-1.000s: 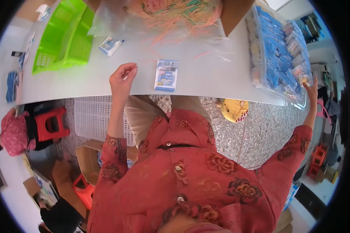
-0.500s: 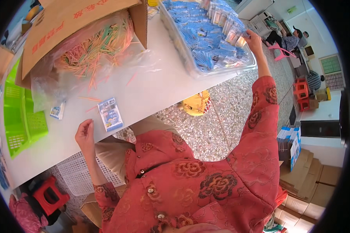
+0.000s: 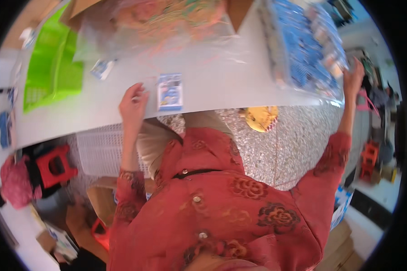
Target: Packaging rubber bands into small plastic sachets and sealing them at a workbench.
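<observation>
My left hand (image 3: pixel 134 104) is above the table with its fingers curled in; nothing shows in them. Just right of it, a blue-and-white printed packet (image 3: pixel 170 92) lies flat near the table's front edge. My right hand (image 3: pixel 353 77) reaches out to the right rim of a clear plastic bin (image 3: pixel 280 67). Its fingers close on the end of a row of small packets (image 3: pixel 323 38), though motion blurs the fingertips. More small blue-and-white packets (image 3: pixel 298 49) fill the bin.
A cardboard box (image 3: pixel 239 13) lined with clear plastic holds many thin pink, green and orange sticks (image 3: pixel 167 18). To the left, a green basket (image 3: pixel 54 67) stands near a small packet (image 3: pixel 102 69). Below the table are a white crate (image 3: pixel 97 151) and a red stool (image 3: pixel 56 167).
The view has turned, so the table and bin appear shifted right and more level. My left hand has come closer to the flat packet; my right hand stays at the bin's right side.
</observation>
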`<state>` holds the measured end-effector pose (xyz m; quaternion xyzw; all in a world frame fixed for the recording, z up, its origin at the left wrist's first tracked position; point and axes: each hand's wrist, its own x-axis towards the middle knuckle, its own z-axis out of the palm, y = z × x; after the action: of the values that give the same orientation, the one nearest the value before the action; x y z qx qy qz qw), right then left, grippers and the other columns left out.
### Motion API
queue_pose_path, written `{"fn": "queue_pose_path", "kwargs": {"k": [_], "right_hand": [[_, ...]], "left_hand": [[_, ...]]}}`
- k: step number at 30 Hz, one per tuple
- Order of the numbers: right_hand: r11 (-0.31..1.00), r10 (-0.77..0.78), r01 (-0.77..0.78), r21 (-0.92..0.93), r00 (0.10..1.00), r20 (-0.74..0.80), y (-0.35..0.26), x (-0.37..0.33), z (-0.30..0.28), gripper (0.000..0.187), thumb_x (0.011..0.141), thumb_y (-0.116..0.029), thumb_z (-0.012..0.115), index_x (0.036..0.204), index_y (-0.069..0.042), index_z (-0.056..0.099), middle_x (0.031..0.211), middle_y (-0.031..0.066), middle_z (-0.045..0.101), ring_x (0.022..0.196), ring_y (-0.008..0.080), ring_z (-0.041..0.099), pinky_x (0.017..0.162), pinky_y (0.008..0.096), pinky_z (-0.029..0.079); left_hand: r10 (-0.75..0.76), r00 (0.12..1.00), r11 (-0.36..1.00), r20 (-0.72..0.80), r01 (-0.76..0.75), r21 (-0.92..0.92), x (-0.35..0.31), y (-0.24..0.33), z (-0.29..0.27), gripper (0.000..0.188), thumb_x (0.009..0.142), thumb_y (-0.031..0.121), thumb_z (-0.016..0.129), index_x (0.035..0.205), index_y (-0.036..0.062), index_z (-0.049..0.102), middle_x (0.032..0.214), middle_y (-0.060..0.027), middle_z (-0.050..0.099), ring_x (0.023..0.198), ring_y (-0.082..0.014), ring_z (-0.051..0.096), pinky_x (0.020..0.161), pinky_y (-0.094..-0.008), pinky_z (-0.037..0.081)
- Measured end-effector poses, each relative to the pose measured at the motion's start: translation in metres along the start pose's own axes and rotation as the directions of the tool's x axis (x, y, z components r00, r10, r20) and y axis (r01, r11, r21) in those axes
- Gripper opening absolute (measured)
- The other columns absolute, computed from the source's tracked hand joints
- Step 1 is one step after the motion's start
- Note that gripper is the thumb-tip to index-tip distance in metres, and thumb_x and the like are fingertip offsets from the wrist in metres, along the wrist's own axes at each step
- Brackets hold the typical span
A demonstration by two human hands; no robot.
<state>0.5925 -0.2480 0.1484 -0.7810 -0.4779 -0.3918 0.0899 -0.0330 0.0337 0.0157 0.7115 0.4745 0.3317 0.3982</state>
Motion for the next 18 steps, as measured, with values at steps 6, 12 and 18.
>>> {"fn": "queue_pose_path", "kwargs": {"k": [6,12,18], "right_hand": [[0.783,-0.139,0.101,0.614,0.99,0.014,-0.252,-0.004,-0.07,0.044,0.078,0.001,0.063,0.121,-0.007,0.055,0.123,0.0106,0.056,0.116,0.0255,0.051,0.098,0.0364,0.04],[0.379,-0.41,-0.067,0.923,0.882,0.233,-0.436,-0.039,-0.046,0.046,0.077,-0.008,0.068,0.12,-0.004,0.054,0.125,0.0162,0.05,0.117,0.032,0.048,0.098,0.039,0.04],[0.448,-0.498,0.081,0.89,0.85,0.173,-0.491,-0.039,-0.015,0.05,0.077,-0.016,0.069,0.12,0.001,0.05,0.13,0.0169,0.043,0.121,0.0349,0.041,0.098,0.0435,0.038]], "left_hand": [[0.287,0.955,0.894,-0.072,-0.24,0.378,-0.018,0.009,0.024,0.047,0.069,0.017,0.074,0.112,0.0034,0.058,0.107,-0.0137,0.057,0.103,-0.0296,0.052,0.086,-0.039,0.043],[0.306,0.952,0.88,0.01,-0.287,0.379,-0.027,0.008,0.039,0.062,0.063,0.019,0.078,0.117,0.0023,0.053,0.124,-0.0146,0.047,0.118,-0.0339,0.042,0.098,-0.0445,0.033],[0.325,0.944,0.885,-0.05,-0.285,0.368,-0.031,0.003,0.046,0.068,0.06,0.02,0.079,0.12,0.0029,0.051,0.125,-0.0147,0.046,0.12,-0.0362,0.039,0.1,-0.0453,0.031]]}}
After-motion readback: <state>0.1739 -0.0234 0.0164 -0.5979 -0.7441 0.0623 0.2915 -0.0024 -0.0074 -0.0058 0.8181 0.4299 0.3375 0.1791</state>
